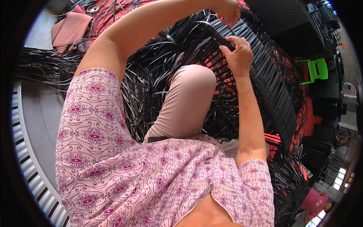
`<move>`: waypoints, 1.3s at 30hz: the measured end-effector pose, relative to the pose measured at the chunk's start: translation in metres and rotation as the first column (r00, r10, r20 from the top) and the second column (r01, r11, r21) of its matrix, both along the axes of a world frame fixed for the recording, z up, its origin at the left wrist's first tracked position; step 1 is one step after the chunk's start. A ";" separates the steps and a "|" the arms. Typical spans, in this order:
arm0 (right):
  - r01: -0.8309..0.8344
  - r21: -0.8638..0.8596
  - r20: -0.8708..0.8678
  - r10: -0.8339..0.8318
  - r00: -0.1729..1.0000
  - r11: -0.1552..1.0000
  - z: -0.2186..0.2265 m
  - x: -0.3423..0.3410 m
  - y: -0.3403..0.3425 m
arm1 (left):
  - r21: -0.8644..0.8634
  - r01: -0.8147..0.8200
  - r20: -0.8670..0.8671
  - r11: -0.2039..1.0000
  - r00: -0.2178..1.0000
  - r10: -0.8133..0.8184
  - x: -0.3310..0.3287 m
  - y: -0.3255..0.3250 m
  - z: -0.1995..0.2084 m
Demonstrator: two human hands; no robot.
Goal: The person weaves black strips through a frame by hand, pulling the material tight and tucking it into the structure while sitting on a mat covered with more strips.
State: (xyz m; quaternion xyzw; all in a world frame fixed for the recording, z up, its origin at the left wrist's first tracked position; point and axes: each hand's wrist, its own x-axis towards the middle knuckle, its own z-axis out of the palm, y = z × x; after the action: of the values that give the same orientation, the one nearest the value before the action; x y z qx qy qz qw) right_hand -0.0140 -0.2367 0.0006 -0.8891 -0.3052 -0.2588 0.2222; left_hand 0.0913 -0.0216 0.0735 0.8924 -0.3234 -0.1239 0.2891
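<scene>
One black slatted panel [273, 84] slants right of one raised knee [193, 81]. The left hand [228, 13] curls near its far end, hold unclear; the right hand [241, 59] rests slightly parted fingers on its left edge. Countless black strips [141, 89] crowd the open room.

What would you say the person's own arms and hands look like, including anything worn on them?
The left sleeve and right sleeve are short and pale pink, printed with purple scrollwork and magenta medallions. Below them, the left forearm and right forearm are bare. No glove shows on the left hand or right hand.
</scene>
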 end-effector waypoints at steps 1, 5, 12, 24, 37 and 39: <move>-0.007 -0.007 -0.002 0.007 1.000 1.000 0.001 0.004 -0.003 | -0.062 -0.092 -0.048 0.994 0.995 0.089 -0.005 0.006 -0.003; -0.002 0.012 -0.099 0.003 0.995 1.000 0.004 0.030 -0.012 | -0.451 -0.287 -0.175 0.845 0.957 0.232 -0.048 0.033 -0.045; 0.056 0.011 -0.223 -0.052 0.973 0.998 0.014 0.074 -0.027 | -0.538 -0.682 -0.482 0.495 0.731 0.483 -0.089 0.023 -0.161; 0.080 0.049 -0.301 -0.062 0.952 0.996 0.023 0.090 -0.030 | -0.757 -0.618 -0.473 0.213 0.742 0.474 -0.056 -0.067 -0.141; 0.064 0.052 -0.280 -0.047 0.959 0.997 0.020 0.082 -0.031 | -0.661 -0.731 -0.543 0.171 0.623 0.563 -0.051 -0.070 -0.142; 0.026 0.048 -0.209 -0.015 0.978 0.999 0.015 0.090 -0.035 | -0.702 -0.664 -0.453 0.258 0.695 0.558 -0.042 -0.062 -0.146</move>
State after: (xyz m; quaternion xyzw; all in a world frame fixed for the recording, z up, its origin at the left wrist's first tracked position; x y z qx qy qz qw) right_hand 0.0756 -0.2717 0.0153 -0.9085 -0.2643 -0.1743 0.2727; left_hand 0.0498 -0.0835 -0.0723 0.6877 0.0468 0.1160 0.7152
